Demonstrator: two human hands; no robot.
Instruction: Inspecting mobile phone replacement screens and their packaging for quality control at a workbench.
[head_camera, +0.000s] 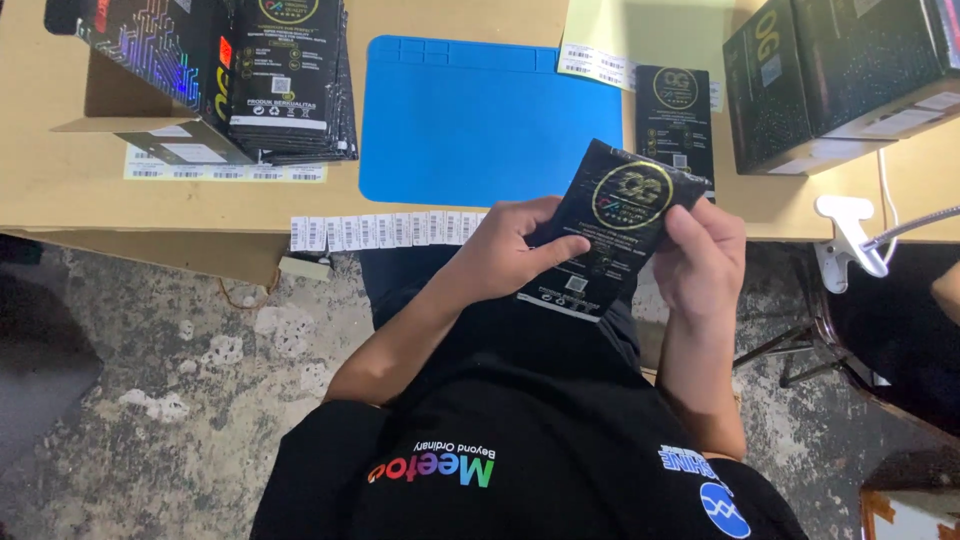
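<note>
Held off the near edge of the worktop (60, 200), above the lap: a flat black pouch (612, 225) with a gold ring emblem, tilted, its top corner just over the worktop edge. Left hand (505, 250) closed on the pouch's left side, thumb laid across the lower face, fingers curled behind. Right hand (700, 262) pinching the right edge, thumb on the front near the upper corner, fingers narrow and wrapped behind.

Risk, as a judgement: held in the air past the edge, so any slackening of either pinch could send the pouch to the rough concrete floor (180, 400); a glossy film surface likely slips easily. Could also crease under the left thumb. A strip of barcode labels (385, 230) overhanging the near edge could be brushed off by a forearm.

Containers: an opened cardboard-lined box (150, 60) at the far left corner, contents hidden; beside it a stack of matching black pouches (290, 80), not inside it. Black boxes (840, 70) at the far right corner, shut, contents unseen. One more pouch (675, 115) flat on the worktop right of the blue mat (470, 120). Whether the held pouch is filled or empty: hard to tell, perhaps thin
</note>
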